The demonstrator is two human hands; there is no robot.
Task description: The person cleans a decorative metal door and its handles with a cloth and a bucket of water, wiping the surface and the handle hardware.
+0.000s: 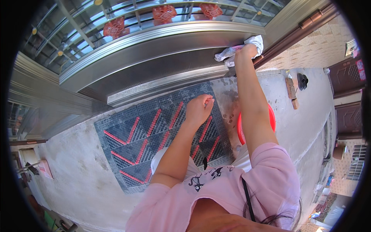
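My right hand (248,52) holds a bunched white cloth (256,42) with a touch of pink. The cloth is against the lower right part of a grey metal door (162,62), close to the door's frame. Part of the cloth trails to the left of my fingers, most of which are hidden. Over the floor mat (153,127) my left hand (200,108) hangs in the air, its fingers curled in and nothing visible in them. The mat is of dark interlocking plastic tiles with red chevron stripes.
A red basin or bucket (271,117) stands beneath my right arm, partly covered by it. Bricks (290,88) and a pair of dark shoes (302,81) lie on the concrete floor to the right. A pink dustpan (45,169) is at far left. Red ornaments (164,13) hang on the door's grille.
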